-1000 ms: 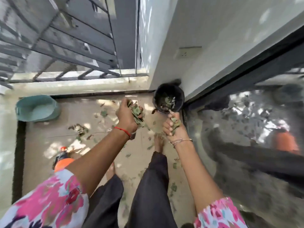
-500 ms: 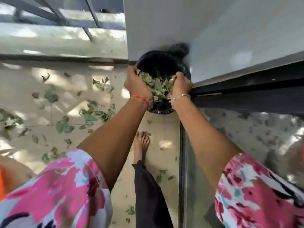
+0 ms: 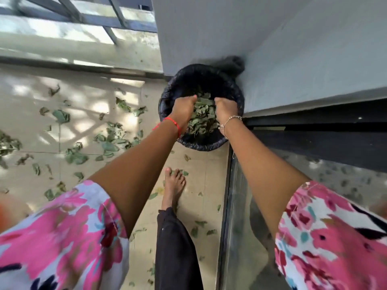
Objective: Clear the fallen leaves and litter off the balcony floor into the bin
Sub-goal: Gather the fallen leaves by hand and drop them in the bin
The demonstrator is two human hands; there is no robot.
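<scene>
Leaves (image 3: 202,117) are gripped between left hand (image 3: 184,110) and right hand (image 3: 225,109) — fingers curled round them (so nothing spills) — low inside the bin (image 3: 201,144).

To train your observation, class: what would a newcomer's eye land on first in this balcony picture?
First, the left hand and right hand reaching together into the black-lined bin in the wall corner, with a heap of green leaves between them. Next, the loose leaves scattered over the tiled floor to the left, and the bare foot just below the bin.
</scene>
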